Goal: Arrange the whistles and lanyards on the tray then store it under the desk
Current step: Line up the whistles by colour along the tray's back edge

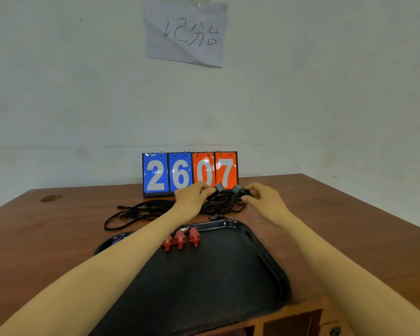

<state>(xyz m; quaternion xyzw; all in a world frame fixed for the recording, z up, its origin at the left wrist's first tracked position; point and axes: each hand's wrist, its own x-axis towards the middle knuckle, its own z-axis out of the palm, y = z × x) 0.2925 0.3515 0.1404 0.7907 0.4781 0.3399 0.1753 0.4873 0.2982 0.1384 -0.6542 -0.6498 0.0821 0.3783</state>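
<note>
A black tray (257, 248) lies on the wooden desk in front of me. Three red whistles (181, 238) sit side by side near its far left corner. Beyond the tray a tangle of black lanyards (141, 210) sprawls over the desk, with loops trailing to the left. My left hand (193, 196) grips the right part of the bundle, fingers curled over the cords. My right hand (258, 197) pinches a lanyard end by its black clip (237, 189). A second black clip (219, 187) sticks up between the hands.
A flip scoreboard (189, 173) reading 2607 stands against the wall just behind the lanyards. A paper note (186, 32) is taped to the wall. The tray's near edge hangs over the desk front, above a drawer (291, 321).
</note>
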